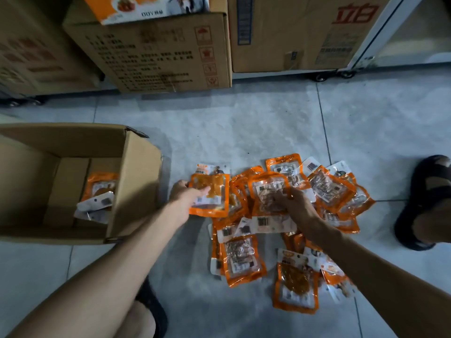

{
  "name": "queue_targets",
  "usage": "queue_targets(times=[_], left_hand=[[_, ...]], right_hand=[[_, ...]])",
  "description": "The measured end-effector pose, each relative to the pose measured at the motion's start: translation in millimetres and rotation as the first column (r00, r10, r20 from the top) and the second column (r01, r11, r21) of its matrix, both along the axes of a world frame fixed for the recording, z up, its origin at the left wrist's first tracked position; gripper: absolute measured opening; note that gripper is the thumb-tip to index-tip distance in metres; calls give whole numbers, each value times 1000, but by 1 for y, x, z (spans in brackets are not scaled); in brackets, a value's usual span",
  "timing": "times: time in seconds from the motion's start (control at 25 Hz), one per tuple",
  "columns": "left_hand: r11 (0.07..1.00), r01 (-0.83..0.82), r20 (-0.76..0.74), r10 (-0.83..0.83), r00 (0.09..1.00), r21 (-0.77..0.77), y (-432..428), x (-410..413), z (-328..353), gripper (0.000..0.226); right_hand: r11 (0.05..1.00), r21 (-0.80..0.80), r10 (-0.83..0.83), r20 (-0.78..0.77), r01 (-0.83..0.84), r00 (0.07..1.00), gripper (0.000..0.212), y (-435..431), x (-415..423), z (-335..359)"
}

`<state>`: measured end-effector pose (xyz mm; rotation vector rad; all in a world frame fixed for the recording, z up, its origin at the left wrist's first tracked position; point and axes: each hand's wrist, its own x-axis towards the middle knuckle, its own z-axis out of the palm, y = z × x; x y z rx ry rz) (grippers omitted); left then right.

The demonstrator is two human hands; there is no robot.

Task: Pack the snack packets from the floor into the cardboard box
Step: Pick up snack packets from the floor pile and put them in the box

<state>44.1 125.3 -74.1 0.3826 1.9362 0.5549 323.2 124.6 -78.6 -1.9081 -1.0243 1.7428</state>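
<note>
Several orange snack packets (288, 228) lie in a loose pile on the tiled floor, right of centre. An open cardboard box (136, 181) stands at the left, with a few packets (100, 193) lying inside on its bottom. My left hand (184, 193) grips one orange packet (210, 195) at the pile's left edge, fingers closed over its left side. My right hand (295, 203) rests on top of the pile, its fingers pinching a clear-fronted orange packet (268, 191).
Large printed cardboard cartons (158, 54) stand along the back. A white wheeled frame (361, 57) is at the back right. My sandalled foot (429, 198) is at the right edge, and my other foot (151, 311) is near the bottom, below my left arm.
</note>
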Motion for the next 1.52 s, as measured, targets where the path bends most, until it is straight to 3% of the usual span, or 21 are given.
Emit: queue_targets(times=[0.08, 0.2, 0.28, 0.44, 0.6, 0.72, 0.8, 0.88, 1.0, 1.12, 1.28, 1.52], left_hand=[[996, -11, 52, 16, 999, -91, -20, 23, -11, 47], [988, -16, 26, 20, 999, -155, -39, 45, -32, 25], [985, -29, 27, 34, 999, -169, -39, 50, -38, 37], [992, -37, -111, 23, 994, -122, -26, 49, -35, 53], [994, -3, -175, -15, 984, -106, -20, 40, -42, 59], [997, -9, -141, -2, 990, -79, -20, 32, -52, 56], [998, -6, -106, 0, 994, -55, -20, 28, -55, 51], [997, 72, -67, -72, 995, -5, -20, 23, -54, 45], [974, 206, -44, -203, 978, 94, -21, 15, -37, 50], [957, 226, -40, -223, 974, 179, -16, 5, -9, 53], [939, 183, 25, -199, 980, 292, -7, -11, 52, 47], [904, -12, 157, -61, 986, 428, -10, -39, 156, 41]], right_hand=[[1000, -24, -20, -14, 20, 1000, 22, 0, 0, 1], [993, -100, -70, -36, 67, 997, 20, 3, 3, -5], [993, -115, -36, -31, 32, 999, 16, 12, -1, -10], [991, -63, 113, -80, -118, 990, 16, 35, -37, -13], [949, -30, 315, 5, -315, 949, 26, 36, -70, -27], [958, 0, 285, 6, -285, 958, 39, 31, -80, -34], [958, 17, 286, 57, -287, 957, 37, 30, -81, -36], [965, 5, 263, 16, -263, 965, 30, 30, -80, -38], [983, -82, 157, -100, -165, 983, 25, 30, -76, -31], [989, -120, 67, -154, -86, 986, 20, 30, -78, -12], [999, -4, 37, -260, -40, 965, 14, 37, -90, 42], [967, 228, 165, -211, -116, 964, 20, 43, -125, 143]])
